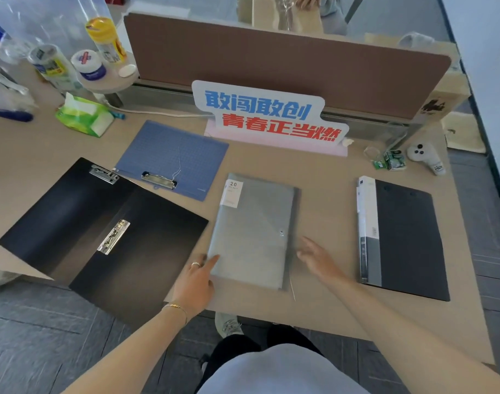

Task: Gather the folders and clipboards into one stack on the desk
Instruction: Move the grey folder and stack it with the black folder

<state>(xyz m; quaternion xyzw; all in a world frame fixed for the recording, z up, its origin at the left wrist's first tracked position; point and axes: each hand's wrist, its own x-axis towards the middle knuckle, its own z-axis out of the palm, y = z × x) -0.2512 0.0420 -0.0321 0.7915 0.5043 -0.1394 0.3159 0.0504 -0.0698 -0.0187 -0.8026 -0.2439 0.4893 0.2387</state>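
Since the grey snap-button folder (254, 228) lies flat mid-bench, thin, slick and floppy, I'd pinch both long edges; my left hand (196, 282) touches its near-left corner, my right hand (318, 258) hovers spread beside it, neither gripping.

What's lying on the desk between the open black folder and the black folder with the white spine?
In the head view, the grey translucent snap-button envelope folder lies between them, with the left hand at its near left corner and the right hand at its right edge.
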